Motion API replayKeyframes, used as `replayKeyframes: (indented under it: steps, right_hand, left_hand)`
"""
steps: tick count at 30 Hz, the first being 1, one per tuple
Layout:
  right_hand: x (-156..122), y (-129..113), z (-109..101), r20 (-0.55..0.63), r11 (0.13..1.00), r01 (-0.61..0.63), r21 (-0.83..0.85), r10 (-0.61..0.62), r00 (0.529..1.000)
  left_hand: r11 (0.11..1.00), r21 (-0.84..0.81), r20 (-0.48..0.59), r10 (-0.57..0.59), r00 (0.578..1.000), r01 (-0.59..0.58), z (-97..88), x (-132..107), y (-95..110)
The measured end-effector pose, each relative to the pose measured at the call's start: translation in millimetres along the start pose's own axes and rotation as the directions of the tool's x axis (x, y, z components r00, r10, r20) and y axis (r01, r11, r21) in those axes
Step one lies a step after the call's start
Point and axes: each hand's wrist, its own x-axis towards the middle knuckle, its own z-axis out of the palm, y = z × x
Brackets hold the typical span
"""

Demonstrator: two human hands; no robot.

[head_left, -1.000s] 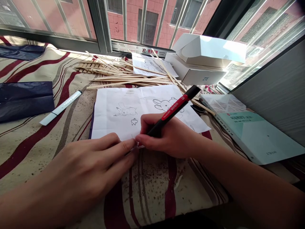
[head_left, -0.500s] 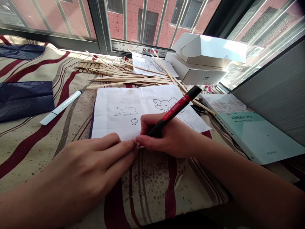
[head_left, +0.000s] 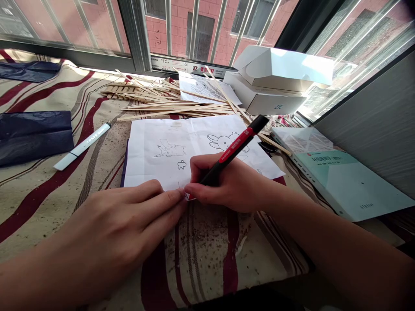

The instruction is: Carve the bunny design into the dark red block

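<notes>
A white sheet of paper (head_left: pixel 162 164) with small cartoon line drawings lies on the striped cloth. My right hand (head_left: pixel 233 185) is closed round a red and black pen (head_left: pixel 238 144), whose tip rests at the sheet's near edge. My left hand (head_left: pixel 119 224) lies flat beside it, fingers stretched out, fingertips pressing the paper's near edge and almost touching the right hand's fingers. A dark sheet shows under the paper's left edge.
A white marker (head_left: pixel 82 146) lies to the left, next to dark blue folded sheets (head_left: pixel 32 136). Several thin wooden sticks (head_left: pixel 162 101) and another drawing sheet (head_left: pixel 207 88) lie by the window. White boxes (head_left: pixel 275 86) and a teal book (head_left: pixel 343 177) are at the right.
Almost nothing has moved. The pen's upper end has tilted slightly while its tip stays at the paper's near edge. The view has shifted a little.
</notes>
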Motion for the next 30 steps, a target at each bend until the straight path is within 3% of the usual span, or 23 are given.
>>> replayKeyframes:
  steps: [15, 21, 27, 30]
  right_hand:
    - [0, 0, -2, -0.034, 0.999, -0.017, -0.028, 0.016, 0.999]
    - [0, 0, -1, -0.055, 0.999, -0.003, -0.039, 0.001, 0.998]
    - [4, 5, -4, -0.080, 0.983, -0.082, 0.166, 0.097, 0.992]
    - [4, 6, -5, -0.090, 0.975, -0.057, 0.217, 0.078, 0.993]
  left_hand:
    - [1.000, -0.003, 0.005, -0.026, 1.000, 0.026, 6.7, -11, 4]
    - [0.999, 0.027, 0.038, -0.023, 0.999, 0.022, -0.5, -5, -1]
    - [0.999, -0.005, 0.047, -0.035, 0.998, 0.035, -5.5, 0, -8]
    - [0.999, -0.025, 0.043, -0.043, 0.998, 0.044, -4.5, 0, -11]
